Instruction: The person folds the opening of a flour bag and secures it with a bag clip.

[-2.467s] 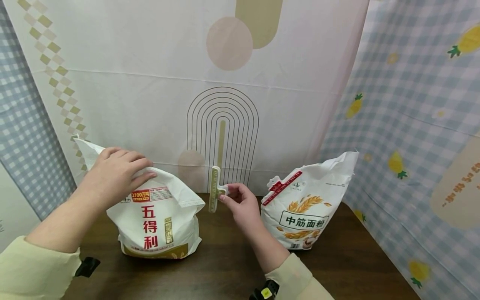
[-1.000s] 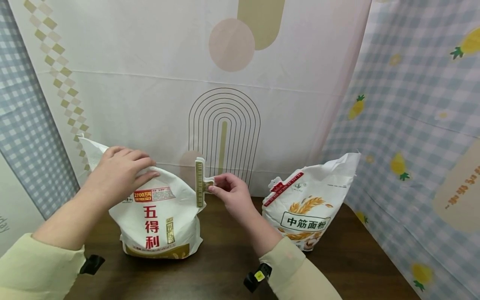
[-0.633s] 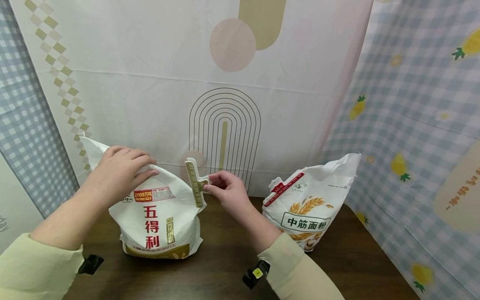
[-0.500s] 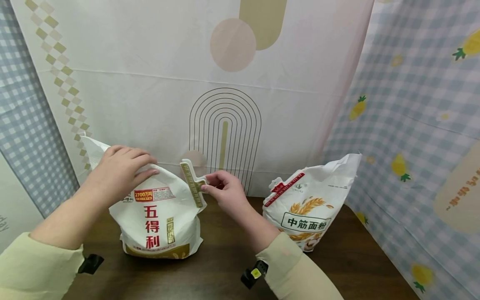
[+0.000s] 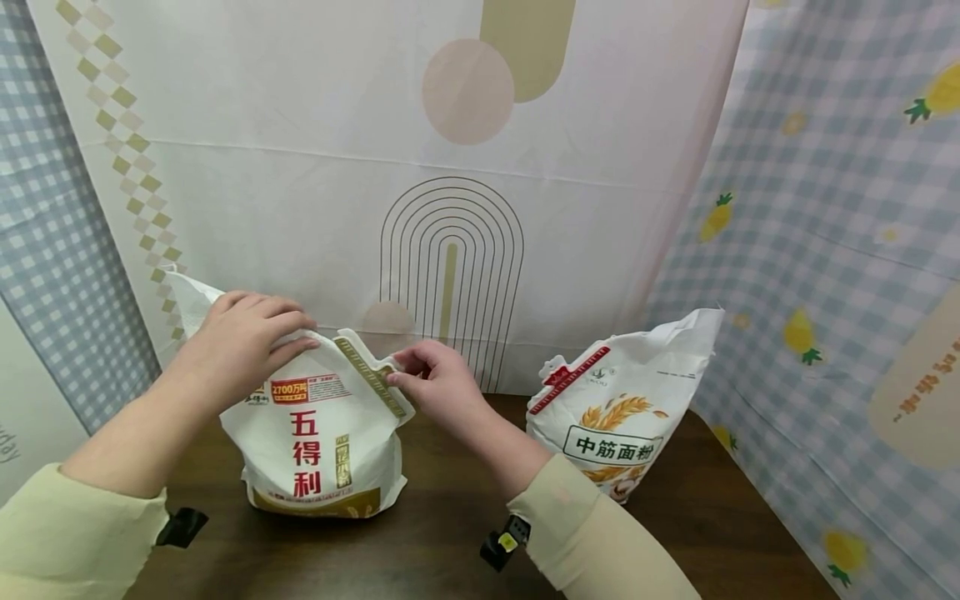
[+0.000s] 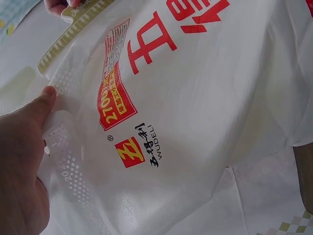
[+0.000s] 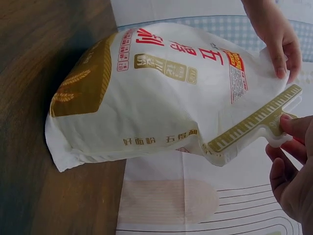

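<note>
A white flour bag (image 5: 270,450) with red lettering and a gold base stands upright at the left of the table. My left hand (image 5: 243,346) grips its folded top edge, thumb on the front in the left wrist view. My right hand (image 5: 442,387) pinches the handle of a gold and white bag clip (image 5: 369,375). The clip's toothed bar (image 7: 259,120) lies slantwise along the bag's upper right edge, with its upper end close to my left thumb. In the left wrist view, the clip (image 6: 63,41) sits beyond that thumb.
A second flour bag (image 5: 615,408) stands at the right, with a red and white clip (image 5: 566,379) on its upper left edge. Both bags are on a dark wooden table (image 5: 450,517). A patterned curtain (image 5: 300,208) hangs behind, with a checked one (image 5: 810,275) at the right.
My right hand has moved left with the clip, which tilts from upright to slantwise and now lies along the bag's edge. My left hand keeps its grip on the top.
</note>
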{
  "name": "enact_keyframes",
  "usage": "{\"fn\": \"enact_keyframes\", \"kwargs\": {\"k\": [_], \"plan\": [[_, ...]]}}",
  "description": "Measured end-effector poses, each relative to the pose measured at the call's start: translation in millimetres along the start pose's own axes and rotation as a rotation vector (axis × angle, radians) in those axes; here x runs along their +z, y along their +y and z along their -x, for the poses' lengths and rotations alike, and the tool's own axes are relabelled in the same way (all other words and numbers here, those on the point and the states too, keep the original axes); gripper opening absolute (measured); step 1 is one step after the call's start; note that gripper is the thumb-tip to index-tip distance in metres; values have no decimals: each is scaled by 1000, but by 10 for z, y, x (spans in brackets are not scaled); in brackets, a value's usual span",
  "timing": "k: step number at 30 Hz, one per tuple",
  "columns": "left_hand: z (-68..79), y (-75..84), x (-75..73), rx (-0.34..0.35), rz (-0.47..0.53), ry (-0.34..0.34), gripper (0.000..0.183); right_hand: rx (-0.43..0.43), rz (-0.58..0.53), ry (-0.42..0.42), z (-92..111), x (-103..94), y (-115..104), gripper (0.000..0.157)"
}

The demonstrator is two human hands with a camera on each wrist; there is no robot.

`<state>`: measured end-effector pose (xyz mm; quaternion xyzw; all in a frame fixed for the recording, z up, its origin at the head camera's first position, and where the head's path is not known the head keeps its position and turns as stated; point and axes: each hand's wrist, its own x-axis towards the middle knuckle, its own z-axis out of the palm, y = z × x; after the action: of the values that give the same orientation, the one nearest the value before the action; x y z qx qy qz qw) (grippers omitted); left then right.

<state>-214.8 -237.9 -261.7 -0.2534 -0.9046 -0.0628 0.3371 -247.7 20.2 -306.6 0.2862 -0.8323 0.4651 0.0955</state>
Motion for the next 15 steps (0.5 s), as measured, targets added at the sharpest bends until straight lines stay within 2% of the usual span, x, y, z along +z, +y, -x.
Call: {"fn": "enact_keyframes", "kwargs": {"k": [15], "plan": [[4, 12, -4, -11, 2, -6, 15, 17, 149, -77, -46, 48, -147, 11]]}}
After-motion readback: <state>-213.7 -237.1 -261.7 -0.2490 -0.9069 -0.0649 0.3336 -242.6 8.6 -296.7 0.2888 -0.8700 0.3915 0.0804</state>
